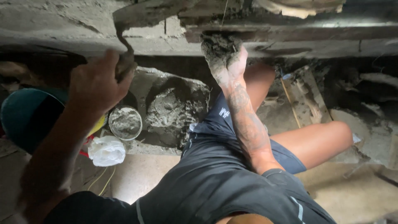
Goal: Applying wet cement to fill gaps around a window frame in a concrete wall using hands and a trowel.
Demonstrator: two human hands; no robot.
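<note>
Block wall (pixel 83 25) ahead: left hand (pixel 97 81) grips a trowel (pixel 137 16); right hand (pixel 226 58), seemingly cupped, presses wet mortar (pixel 217 45).

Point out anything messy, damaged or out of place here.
The right hand is caked in wet grey mortar, pressing a lump into the wall joint bare-handed, while the left hand grips the trowel. A mortar heap lies loose on the floor.

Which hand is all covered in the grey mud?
The right hand. It is smeared with wet grey mortar and presses a lump against the wall. The left hand is not coated; it grips a trowel.
</note>
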